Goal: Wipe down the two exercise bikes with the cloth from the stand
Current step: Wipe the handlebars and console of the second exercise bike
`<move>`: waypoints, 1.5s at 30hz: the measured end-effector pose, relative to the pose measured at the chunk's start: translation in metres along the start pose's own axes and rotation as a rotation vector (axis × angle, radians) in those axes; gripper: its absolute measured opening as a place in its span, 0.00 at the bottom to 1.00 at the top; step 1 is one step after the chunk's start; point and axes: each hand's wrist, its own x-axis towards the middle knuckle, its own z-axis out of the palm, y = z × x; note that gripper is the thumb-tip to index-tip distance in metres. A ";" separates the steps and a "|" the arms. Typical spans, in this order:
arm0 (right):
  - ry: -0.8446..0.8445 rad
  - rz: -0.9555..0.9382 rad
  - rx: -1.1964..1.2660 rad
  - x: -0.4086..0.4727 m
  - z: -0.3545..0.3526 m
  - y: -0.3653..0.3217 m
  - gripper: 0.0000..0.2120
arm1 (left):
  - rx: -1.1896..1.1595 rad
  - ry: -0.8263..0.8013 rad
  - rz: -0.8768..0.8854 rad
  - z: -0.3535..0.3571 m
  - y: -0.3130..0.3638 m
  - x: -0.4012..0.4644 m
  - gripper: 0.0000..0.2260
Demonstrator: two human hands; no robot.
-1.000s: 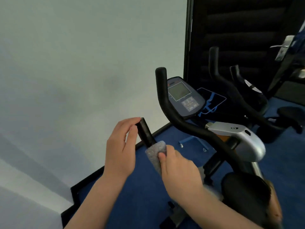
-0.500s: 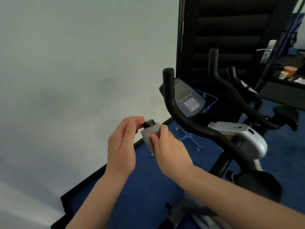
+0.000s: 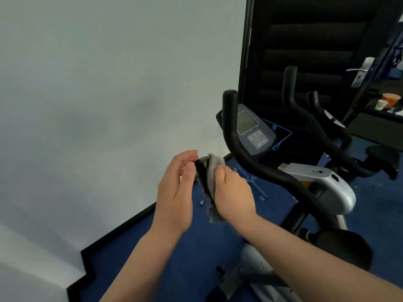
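Observation:
The near exercise bike has a black curved right handlebar (image 3: 244, 153), a dark console (image 3: 253, 131) and a silver stem cover (image 3: 327, 184). My right hand (image 3: 233, 192) grips a grey cloth (image 3: 210, 177) wrapped over the tip of the bike's left handlebar, which the cloth almost hides. My left hand (image 3: 176, 192) is beside that tip, fingers curled and touching its end. A second bike (image 3: 316, 125) with black handlebars stands behind the first, to the right.
A pale wall fills the left. Blue carpet (image 3: 152, 253) with a black skirting edge lies below. A dark padded panel and a door with a metal handle (image 3: 359, 73) are behind the bikes. Cups (image 3: 386, 101) sit on a far surface at right. The near bike's black saddle (image 3: 344, 247) is at lower right.
My right hand slid the cloth up the left handlebar grip to its tip, covering it. My left hand stayed at the end of the grip. The view shifted slightly.

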 end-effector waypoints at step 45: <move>-1.008 -0.414 -0.181 -0.016 -0.080 0.131 0.21 | 0.948 -0.075 0.420 0.044 -0.036 -0.025 0.17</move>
